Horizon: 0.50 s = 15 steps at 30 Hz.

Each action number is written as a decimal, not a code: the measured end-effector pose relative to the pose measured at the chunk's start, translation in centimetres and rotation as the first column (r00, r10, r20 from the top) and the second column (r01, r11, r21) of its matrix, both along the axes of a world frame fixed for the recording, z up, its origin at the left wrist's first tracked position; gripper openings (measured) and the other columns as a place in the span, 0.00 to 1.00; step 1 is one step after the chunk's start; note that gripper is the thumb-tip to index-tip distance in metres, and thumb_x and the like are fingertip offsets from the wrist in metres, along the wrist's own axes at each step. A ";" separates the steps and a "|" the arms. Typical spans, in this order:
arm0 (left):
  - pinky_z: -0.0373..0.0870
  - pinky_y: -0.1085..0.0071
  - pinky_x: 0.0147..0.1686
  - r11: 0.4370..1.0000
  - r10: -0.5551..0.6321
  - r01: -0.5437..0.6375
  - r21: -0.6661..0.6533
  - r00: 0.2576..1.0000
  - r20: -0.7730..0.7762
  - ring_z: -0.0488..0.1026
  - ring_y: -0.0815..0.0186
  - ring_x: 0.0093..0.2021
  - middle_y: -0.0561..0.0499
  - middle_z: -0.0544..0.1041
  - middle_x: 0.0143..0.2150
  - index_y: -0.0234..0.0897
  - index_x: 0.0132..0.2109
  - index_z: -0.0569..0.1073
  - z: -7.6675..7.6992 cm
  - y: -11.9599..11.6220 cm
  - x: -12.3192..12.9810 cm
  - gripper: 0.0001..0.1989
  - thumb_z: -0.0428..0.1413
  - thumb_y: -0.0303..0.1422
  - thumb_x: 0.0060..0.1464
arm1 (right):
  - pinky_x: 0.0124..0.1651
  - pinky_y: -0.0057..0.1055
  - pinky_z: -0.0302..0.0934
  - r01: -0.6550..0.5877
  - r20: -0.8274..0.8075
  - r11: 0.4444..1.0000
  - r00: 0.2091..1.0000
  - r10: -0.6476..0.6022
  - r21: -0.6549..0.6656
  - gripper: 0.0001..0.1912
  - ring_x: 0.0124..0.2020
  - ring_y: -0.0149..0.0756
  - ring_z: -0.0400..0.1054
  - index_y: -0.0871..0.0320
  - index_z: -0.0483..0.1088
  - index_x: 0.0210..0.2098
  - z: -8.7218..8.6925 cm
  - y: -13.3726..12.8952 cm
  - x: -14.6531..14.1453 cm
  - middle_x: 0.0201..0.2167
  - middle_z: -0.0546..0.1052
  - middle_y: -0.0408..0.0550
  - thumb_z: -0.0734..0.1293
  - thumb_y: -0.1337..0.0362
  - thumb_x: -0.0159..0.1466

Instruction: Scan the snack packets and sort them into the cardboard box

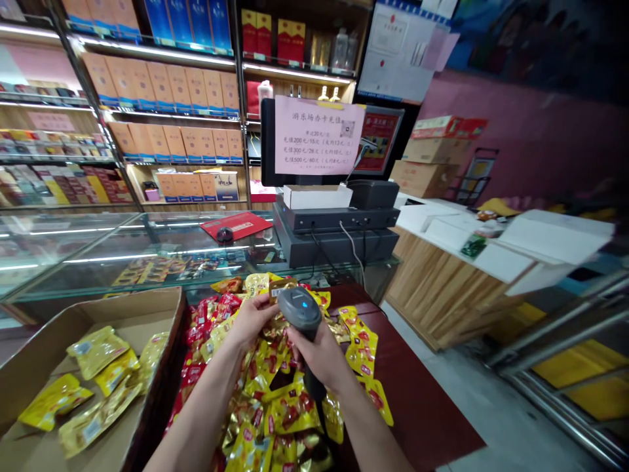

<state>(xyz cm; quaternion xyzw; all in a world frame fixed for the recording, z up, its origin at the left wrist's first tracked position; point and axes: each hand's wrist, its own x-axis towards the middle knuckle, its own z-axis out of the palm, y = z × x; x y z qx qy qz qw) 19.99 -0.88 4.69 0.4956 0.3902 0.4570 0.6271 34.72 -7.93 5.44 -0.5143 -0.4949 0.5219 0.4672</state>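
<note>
My right hand is wrapped round the handle of a dark grey barcode scanner, which has a blue light on top. Just left of the scanner's head, my left hand pinches a small snack packet with a barcode label facing up. Much of that packet is hidden behind the scanner and my fingers. Beneath both hands spreads a heap of yellow snack packets, mixed with red packets along the left side. To the left, a shallow cardboard box holds several yellow and gold packets.
Beyond the heap stand a glass counter and a monitor with a pink paper sign. A red envelope and a mouse lie on the glass. Boxed goods fill the shelves. A wood-sided counter stands right.
</note>
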 end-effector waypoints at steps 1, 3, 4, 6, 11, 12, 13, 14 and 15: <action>0.70 0.68 0.37 1.000 0.008 -0.008 0.008 1.000 0.012 0.75 0.60 0.37 0.48 0.80 0.38 0.36 0.45 0.77 -0.1 0.4 -0.1 0.24 0.65 0.41 0.39 | 0.20 0.28 0.56 0.003 0.002 1.000 1.000 -0.003 0.001 0.11 0.14 0.30 0.59 0.55 0.67 0.23 0.3 0.5 -0.1 0.12 0.67 0.39 0.67 0.55 0.54; 0.69 0.67 0.40 0.999 0.027 -0.028 0.029 0.999 0.043 0.75 0.59 0.40 0.47 0.79 0.40 0.35 0.45 0.77 -0.4 1.3 -0.3 0.25 0.66 0.41 0.38 | 0.18 0.27 0.54 -0.003 0.009 1.000 1.000 0.003 0.011 0.12 0.13 0.28 0.58 0.56 0.66 0.21 1.0 1.4 -0.5 0.11 0.66 0.39 0.66 0.56 0.55; 0.69 0.67 0.41 0.999 0.039 -0.041 0.033 0.998 0.057 0.75 0.59 0.40 0.47 0.79 0.40 0.35 0.45 0.77 -0.5 1.7 -0.4 0.25 0.66 0.41 0.37 | 0.18 0.27 0.53 -0.011 0.014 1.000 1.000 0.011 0.027 0.13 0.12 0.28 0.57 0.56 0.65 0.19 1.4 1.9 -0.7 0.10 0.65 0.39 0.66 0.57 0.55; 0.69 0.66 0.42 0.997 0.062 -0.065 0.042 0.995 0.074 0.75 0.58 0.40 0.47 0.80 0.39 0.35 0.44 0.77 -0.4 2.6 -0.7 0.26 0.66 0.41 0.36 | 0.17 0.27 0.53 -0.023 0.026 0.998 0.999 0.022 0.058 0.12 0.11 0.27 0.57 0.56 0.65 0.19 2.0 2.9 -1.2 0.10 0.64 0.39 0.66 0.58 0.55; 0.68 0.65 0.44 0.990 0.087 -0.096 0.100 0.992 0.087 0.75 0.58 0.41 0.48 0.80 0.39 0.36 0.42 0.78 0.9 3.2 -1.1 0.23 0.66 0.40 0.36 | 0.16 0.27 0.54 -0.043 0.090 0.998 0.995 0.038 0.046 0.10 0.11 0.29 0.58 0.56 0.64 0.20 2.3 4.2 -2.3 0.09 0.64 0.39 0.65 0.60 0.55; 0.68 0.65 0.44 0.990 0.088 -0.097 0.102 0.992 0.087 0.75 0.58 0.42 0.48 0.79 0.39 0.36 0.42 0.78 1.1 3.1 -1.1 0.23 0.66 0.39 0.36 | 0.16 0.27 0.54 -0.047 0.089 0.998 0.995 0.043 0.047 0.11 0.11 0.29 0.58 0.56 0.63 0.19 2.2 4.3 -2.5 0.09 0.64 0.39 0.65 0.60 0.55; 0.68 0.66 0.44 0.990 0.091 -0.099 0.102 0.992 0.086 0.74 0.58 0.42 0.48 0.79 0.38 0.36 0.42 0.78 1.2 3.0 -1.1 0.22 0.66 0.39 0.37 | 0.16 0.26 0.54 -0.048 0.082 0.998 0.996 0.044 0.048 0.12 0.11 0.29 0.58 0.56 0.63 0.18 2.2 4.4 -2.6 0.09 0.64 0.39 0.65 0.60 0.55; 0.68 0.66 0.43 0.991 0.093 -0.100 0.084 0.993 0.078 0.74 0.57 0.42 0.48 0.79 0.38 0.36 0.42 0.77 1.3 2.9 -1.1 0.23 0.66 0.39 0.37 | 0.15 0.26 0.54 -0.047 0.076 0.998 0.996 0.043 0.050 0.12 0.11 0.28 0.58 0.56 0.63 0.18 2.1 4.4 -2.7 0.09 0.64 0.39 0.65 0.60 0.55; 0.68 0.67 0.43 0.994 0.093 -0.096 0.050 0.994 0.059 0.74 0.57 0.43 0.49 0.79 0.38 0.36 0.43 0.77 1.3 2.9 -1.1 0.23 0.66 0.40 0.37 | 0.15 0.26 0.54 -0.046 0.075 0.998 0.996 0.042 0.053 0.13 0.11 0.28 0.58 0.56 0.63 0.18 2.0 4.4 -2.7 0.09 0.64 0.39 0.65 0.60 0.55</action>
